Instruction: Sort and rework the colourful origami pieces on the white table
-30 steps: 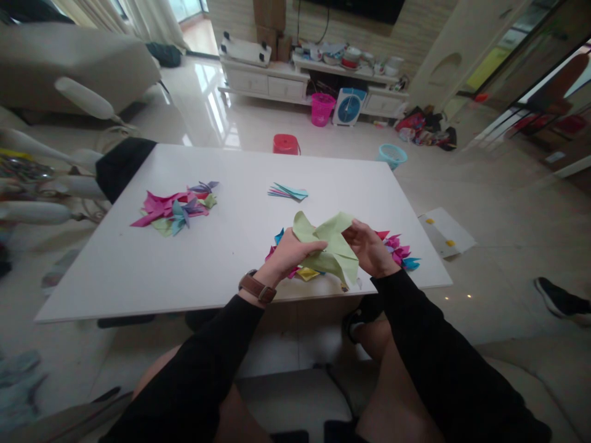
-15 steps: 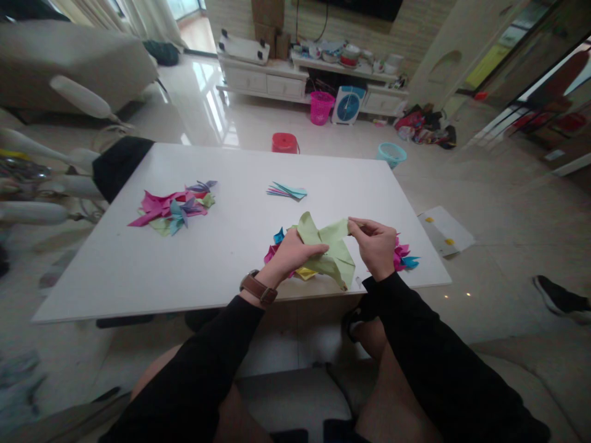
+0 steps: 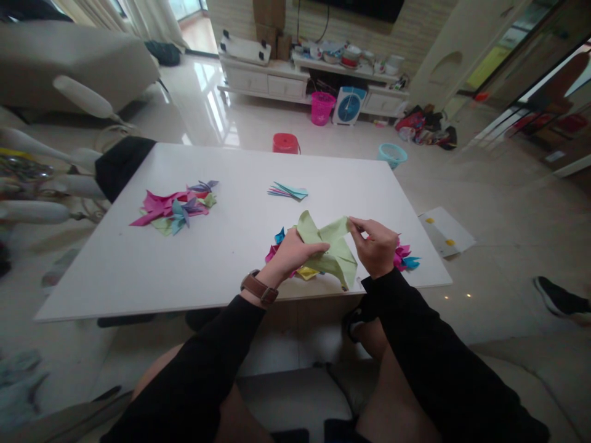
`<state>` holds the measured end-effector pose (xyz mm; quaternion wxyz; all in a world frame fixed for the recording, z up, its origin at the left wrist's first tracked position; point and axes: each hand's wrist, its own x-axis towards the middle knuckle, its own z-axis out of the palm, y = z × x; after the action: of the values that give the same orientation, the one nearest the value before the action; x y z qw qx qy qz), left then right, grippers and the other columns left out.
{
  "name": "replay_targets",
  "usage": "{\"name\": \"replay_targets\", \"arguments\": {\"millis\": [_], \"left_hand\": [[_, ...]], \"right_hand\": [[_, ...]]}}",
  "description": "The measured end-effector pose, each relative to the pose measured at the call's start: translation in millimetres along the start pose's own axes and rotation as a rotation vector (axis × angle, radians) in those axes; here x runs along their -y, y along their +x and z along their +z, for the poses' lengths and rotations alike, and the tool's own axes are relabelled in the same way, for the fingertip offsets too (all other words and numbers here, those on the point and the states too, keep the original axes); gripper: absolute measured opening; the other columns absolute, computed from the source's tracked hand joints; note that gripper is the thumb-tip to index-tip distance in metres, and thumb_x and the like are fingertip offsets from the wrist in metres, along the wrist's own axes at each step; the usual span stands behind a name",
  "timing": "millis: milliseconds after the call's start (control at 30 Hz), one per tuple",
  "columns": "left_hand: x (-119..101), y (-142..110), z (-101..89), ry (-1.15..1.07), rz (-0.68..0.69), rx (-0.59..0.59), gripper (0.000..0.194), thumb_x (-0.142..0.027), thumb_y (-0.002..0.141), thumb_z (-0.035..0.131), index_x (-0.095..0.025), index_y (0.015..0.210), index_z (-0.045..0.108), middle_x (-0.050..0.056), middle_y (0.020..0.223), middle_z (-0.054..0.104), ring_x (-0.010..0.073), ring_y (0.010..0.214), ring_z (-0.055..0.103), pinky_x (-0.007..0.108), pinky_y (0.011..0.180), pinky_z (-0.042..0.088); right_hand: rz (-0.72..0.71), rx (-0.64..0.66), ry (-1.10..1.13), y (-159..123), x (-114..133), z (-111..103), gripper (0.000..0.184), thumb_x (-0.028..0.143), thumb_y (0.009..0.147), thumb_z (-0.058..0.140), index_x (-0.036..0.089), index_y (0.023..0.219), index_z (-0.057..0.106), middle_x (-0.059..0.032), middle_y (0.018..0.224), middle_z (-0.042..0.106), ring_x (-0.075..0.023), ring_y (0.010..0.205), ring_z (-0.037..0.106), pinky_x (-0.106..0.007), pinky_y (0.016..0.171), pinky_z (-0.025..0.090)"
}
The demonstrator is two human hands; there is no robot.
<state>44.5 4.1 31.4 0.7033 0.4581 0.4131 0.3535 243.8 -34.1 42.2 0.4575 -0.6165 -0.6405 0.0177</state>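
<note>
A pale green folded paper flower (image 3: 333, 249) with broad pointed petals is held above the near edge of the table. My left hand (image 3: 297, 251) grips its left side, thumb lying across the middle. With closed fingertips, my right hand (image 3: 375, 244) pinches the tip of its upper right petal. Behind and below my left hand, blue, pink and yellow folded papers (image 3: 307, 272) are partly hidden. Just past my right hand lie magenta and blue folded papers (image 3: 407, 258), also partly covered.
On the white table (image 3: 221, 258), a pile of folded paper pieces (image 3: 168, 209) in pink, green and purple lies at the left. A fanned bundle of narrow folded papers (image 3: 289, 191) rests in the middle. Beyond the far edge stands a red stool (image 3: 285, 143), with a light blue basket (image 3: 392, 154) farther right.
Both hands keep their hold on the green paper flower. My right hand has shifted very slightly, and the view has moved a little.
</note>
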Motion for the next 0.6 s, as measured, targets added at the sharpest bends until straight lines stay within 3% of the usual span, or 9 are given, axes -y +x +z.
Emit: {"name": "replay_targets", "arguments": {"millis": [367,600], "left_hand": [[-1,0,-5.0,0.050,-0.018,-0.016,0.023,-0.018,0.063,0.086,-0.011,0.083,0.077,0.010,0.090,0.079,0.0153,0.073,0.071,0.026,0.067,0.058],[2,2,-9.0,-0.017,-0.026,-0.014,0.024,-0.020,0.063,0.085,-0.012,0.084,0.077,0.009,0.091,0.079,0.0150,0.073,0.071,0.026,0.069,0.058]], "right_hand": [[0.204,-0.173,0.155,2,-1,4,0.024,0.042,0.087,0.076,0.019,0.090,0.082,-0.0054,0.081,0.081,-0.0203,0.071,0.074,-0.036,0.074,0.060],[0.479,-0.245,0.572,15,-15,2,0.030,0.047,0.082,0.076,0.018,0.085,0.076,-0.0037,0.073,0.077,-0.0149,0.063,0.070,-0.028,0.064,0.057]]}}
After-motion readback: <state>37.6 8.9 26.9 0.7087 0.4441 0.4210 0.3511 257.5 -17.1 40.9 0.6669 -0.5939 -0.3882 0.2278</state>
